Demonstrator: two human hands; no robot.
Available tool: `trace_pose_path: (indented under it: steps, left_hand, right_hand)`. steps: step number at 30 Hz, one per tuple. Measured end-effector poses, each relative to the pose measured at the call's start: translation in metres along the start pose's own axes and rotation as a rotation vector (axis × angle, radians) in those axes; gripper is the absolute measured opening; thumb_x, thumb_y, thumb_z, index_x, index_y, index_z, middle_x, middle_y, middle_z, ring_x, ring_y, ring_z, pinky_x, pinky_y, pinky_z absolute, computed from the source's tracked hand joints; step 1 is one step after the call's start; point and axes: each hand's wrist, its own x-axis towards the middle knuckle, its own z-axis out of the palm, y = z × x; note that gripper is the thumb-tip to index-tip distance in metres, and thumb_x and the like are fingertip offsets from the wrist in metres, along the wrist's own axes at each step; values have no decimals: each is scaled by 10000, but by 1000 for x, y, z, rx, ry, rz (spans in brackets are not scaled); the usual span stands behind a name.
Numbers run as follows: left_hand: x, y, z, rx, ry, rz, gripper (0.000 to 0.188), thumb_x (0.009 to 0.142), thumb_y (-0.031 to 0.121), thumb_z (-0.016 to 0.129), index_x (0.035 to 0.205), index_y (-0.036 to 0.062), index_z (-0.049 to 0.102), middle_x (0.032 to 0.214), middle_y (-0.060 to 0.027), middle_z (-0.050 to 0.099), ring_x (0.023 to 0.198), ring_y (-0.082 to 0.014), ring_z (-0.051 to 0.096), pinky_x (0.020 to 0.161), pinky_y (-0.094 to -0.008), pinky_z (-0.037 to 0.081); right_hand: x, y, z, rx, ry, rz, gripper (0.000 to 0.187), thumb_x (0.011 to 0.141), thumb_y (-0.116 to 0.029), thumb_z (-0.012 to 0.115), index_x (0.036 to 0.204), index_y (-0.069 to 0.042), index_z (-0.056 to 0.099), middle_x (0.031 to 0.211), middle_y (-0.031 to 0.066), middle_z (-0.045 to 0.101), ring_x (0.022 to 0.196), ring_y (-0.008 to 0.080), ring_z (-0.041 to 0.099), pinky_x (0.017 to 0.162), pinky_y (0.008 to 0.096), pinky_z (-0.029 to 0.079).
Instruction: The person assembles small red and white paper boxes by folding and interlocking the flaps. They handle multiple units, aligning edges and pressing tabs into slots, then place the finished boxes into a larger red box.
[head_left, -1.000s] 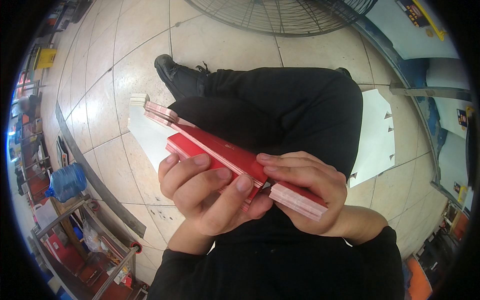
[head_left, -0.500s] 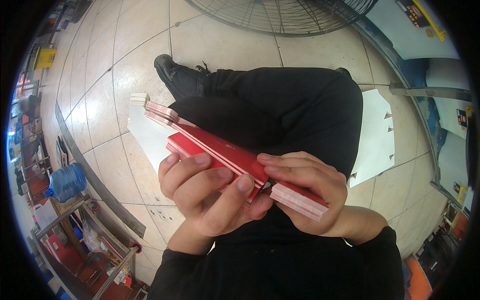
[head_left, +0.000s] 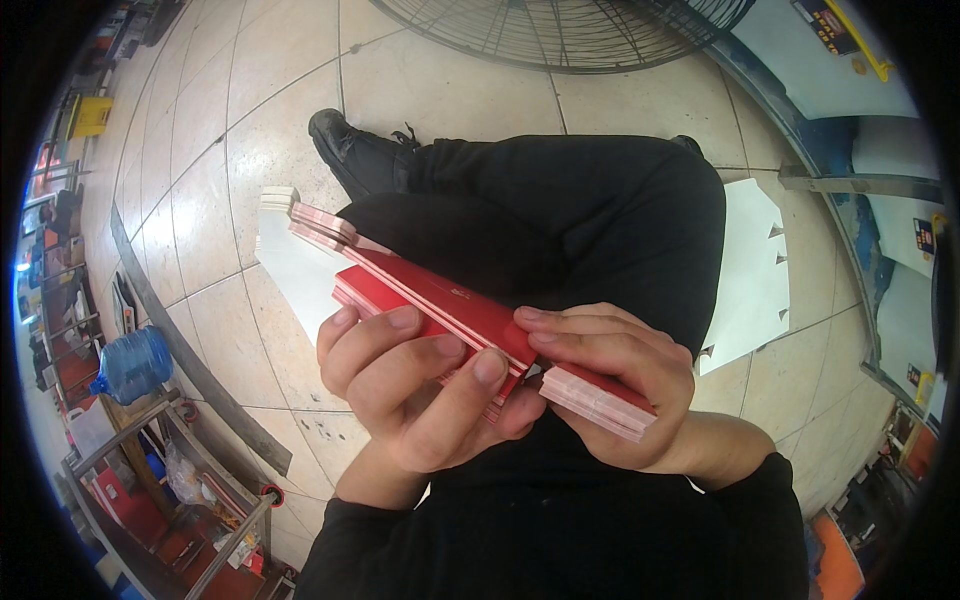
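Observation:
A stack of red die-cut card sheets (head_left: 455,295) with pale pink edges slants across my lap between my two hands. My left hand (head_left: 415,385) is closed round its lower side, the thumb on the layered edge and the fingers over a lower red part. My right hand (head_left: 620,375) pinches the stack's near end between thumb and fingers. A short block of the same red-topped layers (head_left: 600,402) sticks out under the right fingers; whether it joins the main stack is hidden by the hands.
White die-cut sheets (head_left: 295,270) lie stacked on the floor at left, and more white sheets (head_left: 750,270) at right by my knee. Beyond my legs is a black fan (head_left: 560,35). At left stand a blue water bottle (head_left: 135,365) and a metal-framed cart (head_left: 215,490); metal frames (head_left: 860,185) line the right.

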Motion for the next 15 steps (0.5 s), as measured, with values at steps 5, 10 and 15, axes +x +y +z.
trace_pose_path:
  steps: [5, 10, 15]
  left_hand:
    - [-1, -1, 0, 2, 11, 7, 409, 875, 558, 841, 1146, 320, 648, 1104, 31, 572, 1196, -232, 563, 1111, -477, 406]
    - [1, -2, 4, -14, 31, 2, 416, 877, 544, 846, 1140, 310, 625, 1105, 18, 564, 1196, -233, 563, 1111, -472, 416]
    - [2, -2, 4, 34, 81, 30, 402, 859, 496, 862, 1078, 295, 591, 1106, 7, 549, 1194, -231, 543, 1085, -471, 435]
  right_hand:
    - [0, 0, 1, 2, 8, -5, 371, 841, -17, 852, 1178, 37, 706, 1180, 270, 767, 1031, 371, 785, 893, 428, 623]
    - [0, -1, 1, -2, 6, 9, 376, 832, -7, 854, 1176, 36, 708, 1178, 270, 767, 1037, 372, 783, 894, 429, 622]
    - [0, 0, 0, 26, 6, -7, 389, 819, -12, 864, 1175, 29, 711, 1182, 255, 770, 1032, 369, 783, 896, 428, 621]
